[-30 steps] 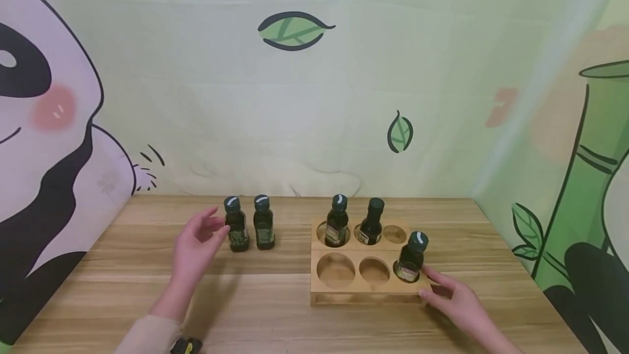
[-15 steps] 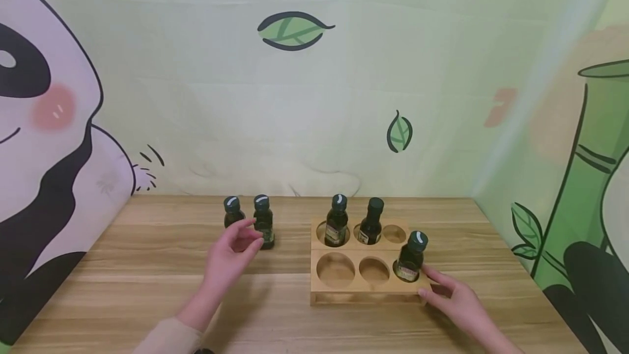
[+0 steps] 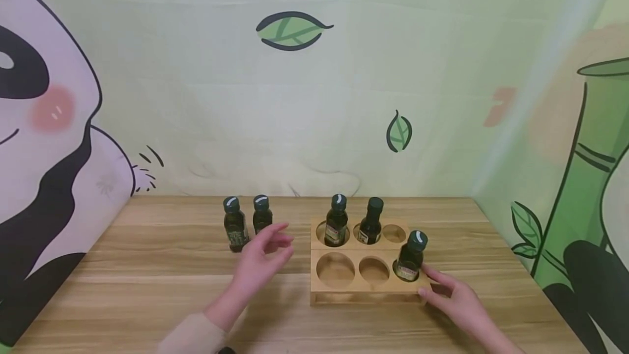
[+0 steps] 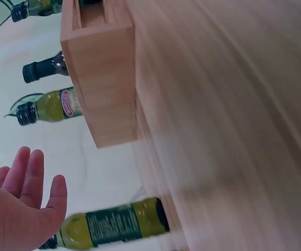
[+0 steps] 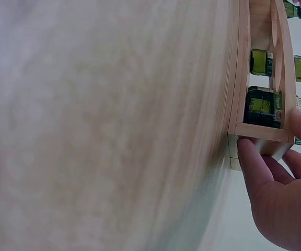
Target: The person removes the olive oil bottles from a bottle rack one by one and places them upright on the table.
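Wood-grain tabletop (image 3: 113, 288); pale green backdrop (image 3: 196, 86) behind. Printed there: cartoon panda (image 3: 73, 157) at left, pink cheek (image 3: 53, 109), cropped by frame; large leaf (image 3: 293, 31) high near middle, small leaf (image 3: 399, 134) lower, rightward; bamboo stalk (image 3: 585, 190) far right, leafy sprig (image 3: 527, 231) beside it; reddish mark (image 3: 500, 107) farther left.

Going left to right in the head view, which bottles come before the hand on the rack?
Leftmost loose bottle, other loose bottle, leftmost rack bottle, slim-necked rack bottle, front rack bottle, right hand.

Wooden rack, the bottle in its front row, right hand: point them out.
Wooden rack (image 3: 356, 253): head view, bare top between the rows.
Front-row bottle (image 3: 411, 257): head view, dark body above the label.
Right hand (image 3: 454, 298): head view, middle of the hand.
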Action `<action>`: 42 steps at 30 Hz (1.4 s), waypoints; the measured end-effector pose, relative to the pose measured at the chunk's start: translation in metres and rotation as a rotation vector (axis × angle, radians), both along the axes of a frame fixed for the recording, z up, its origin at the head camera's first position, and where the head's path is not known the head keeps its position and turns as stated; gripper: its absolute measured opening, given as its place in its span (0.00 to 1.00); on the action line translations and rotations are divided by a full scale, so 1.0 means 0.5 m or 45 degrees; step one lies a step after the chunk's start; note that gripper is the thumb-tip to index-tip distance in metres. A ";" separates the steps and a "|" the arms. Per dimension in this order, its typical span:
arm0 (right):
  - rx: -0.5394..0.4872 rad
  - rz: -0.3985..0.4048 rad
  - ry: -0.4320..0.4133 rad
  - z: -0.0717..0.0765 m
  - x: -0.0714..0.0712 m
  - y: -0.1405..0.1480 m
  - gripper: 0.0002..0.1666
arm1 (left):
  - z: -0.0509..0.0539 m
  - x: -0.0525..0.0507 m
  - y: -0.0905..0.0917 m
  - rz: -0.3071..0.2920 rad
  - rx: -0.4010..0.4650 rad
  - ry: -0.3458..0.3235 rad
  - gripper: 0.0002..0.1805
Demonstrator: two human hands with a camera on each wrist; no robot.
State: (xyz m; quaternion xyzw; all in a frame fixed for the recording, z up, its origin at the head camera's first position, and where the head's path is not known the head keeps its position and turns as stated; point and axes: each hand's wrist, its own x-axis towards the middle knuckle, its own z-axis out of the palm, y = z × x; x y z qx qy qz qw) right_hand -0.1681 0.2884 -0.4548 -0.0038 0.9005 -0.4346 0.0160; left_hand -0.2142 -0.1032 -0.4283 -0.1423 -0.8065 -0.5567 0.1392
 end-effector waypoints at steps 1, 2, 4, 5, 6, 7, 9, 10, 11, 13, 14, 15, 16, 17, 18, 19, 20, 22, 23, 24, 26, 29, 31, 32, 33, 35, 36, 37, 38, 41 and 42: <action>0.001 0.002 0.003 0.000 0.000 0.000 0.39 | 0.002 0.000 0.006 -0.009 0.004 0.003 0.28; 0.001 0.000 0.005 0.001 0.000 0.000 0.39 | 0.003 0.000 0.011 -0.019 0.009 0.007 0.28; 0.000 -0.001 0.007 0.001 0.001 -0.001 0.38 | 0.004 -0.001 0.024 -0.038 0.019 0.015 0.29; 0.001 0.002 0.009 0.001 0.001 -0.001 0.38 | 0.004 -0.002 0.030 -0.049 0.025 0.018 0.29; 0.002 -0.001 0.007 0.002 0.001 -0.001 0.38 | 0.004 -0.003 0.036 -0.064 0.030 0.023 0.29; 0.006 -0.005 0.003 0.002 0.001 -0.001 0.38 | 0.005 -0.003 0.043 -0.076 0.036 0.024 0.29; 0.015 -0.004 0.001 0.003 0.001 -0.001 0.39 | 0.005 -0.004 0.057 -0.105 0.046 0.026 0.29; 0.020 -0.002 0.001 0.003 0.001 -0.001 0.39 | 0.005 -0.004 0.064 -0.118 0.050 0.021 0.29; 0.023 0.004 0.004 0.003 0.001 0.000 0.39 | 0.006 -0.003 0.071 -0.135 0.053 0.013 0.29; 0.025 -0.002 0.000 0.003 0.000 0.000 0.39 | 0.007 -0.001 0.084 -0.162 0.051 -0.005 0.29; 0.023 0.003 0.004 0.002 0.000 0.000 0.39 | 0.007 0.000 0.091 -0.175 0.046 -0.017 0.30; 0.019 0.007 0.005 0.002 0.001 0.000 0.39 | 0.007 0.001 0.097 -0.184 0.040 -0.029 0.30; 0.016 0.005 0.004 0.002 0.001 0.000 0.39 | 0.007 0.001 0.103 -0.195 0.031 -0.034 0.31; 0.017 0.003 0.004 0.001 0.001 0.000 0.38 | 0.007 0.001 0.109 -0.208 0.025 -0.039 0.31; 0.018 0.001 0.005 0.001 0.001 0.000 0.38 | 0.007 0.001 0.115 -0.215 0.018 -0.042 0.31; 0.020 0.004 0.007 0.001 0.002 0.000 0.38 | 0.007 0.001 0.120 -0.223 0.013 -0.048 0.32; 0.021 0.006 0.010 0.001 0.002 -0.001 0.38 | 0.007 0.001 0.126 -0.228 0.008 -0.055 0.32; 0.023 -0.001 0.006 0.001 0.002 -0.002 0.38 | 0.008 -0.001 0.138 -0.244 0.002 -0.059 0.32; 0.025 0.001 0.007 0.002 0.002 -0.002 0.38 | 0.009 -0.002 0.143 -0.249 0.001 -0.066 0.32; 0.023 -0.002 0.004 0.002 0.002 -0.002 0.38 | 0.008 -0.003 0.149 -0.248 -0.012 -0.066 0.32; 0.022 -0.001 0.003 0.002 0.002 -0.002 0.38 | 0.008 -0.004 0.160 -0.259 -0.023 -0.060 0.32; 0.023 0.000 0.002 0.002 0.003 -0.001 0.39 | 0.005 -0.006 0.176 -0.270 -0.037 -0.045 0.32; 0.022 -0.003 0.002 0.002 0.003 0.000 0.39 | 0.005 -0.007 0.186 -0.284 -0.035 -0.040 0.32; 0.020 -0.007 0.000 0.001 0.003 0.000 0.39 | 0.004 -0.008 0.192 -0.290 -0.032 -0.038 0.32; 0.023 -0.006 0.000 0.001 0.004 0.000 0.39 | 0.005 -0.008 0.197 -0.292 -0.033 -0.042 0.32; 0.023 -0.005 0.003 0.001 0.004 0.000 0.39 | 0.006 -0.007 0.207 -0.297 -0.042 -0.038 0.32; 0.025 -0.007 0.004 0.001 0.004 0.000 0.39 | 0.007 -0.006 0.212 -0.300 -0.046 -0.040 0.32; 0.027 -0.001 0.010 0.001 0.003 0.000 0.39 | 0.007 -0.005 0.216 -0.301 -0.057 -0.039 0.32; 0.025 -0.003 0.011 0.001 0.003 0.000 0.39 | 0.008 -0.005 0.221 -0.301 -0.064 -0.036 0.33; 0.014 -0.001 0.018 0.001 0.003 0.000 0.39 | 0.009 -0.003 0.235 -0.308 -0.077 -0.034 0.34; 0.010 0.000 0.020 0.001 0.003 0.001 0.39 | 0.009 -0.003 0.241 -0.313 -0.076 -0.039 0.34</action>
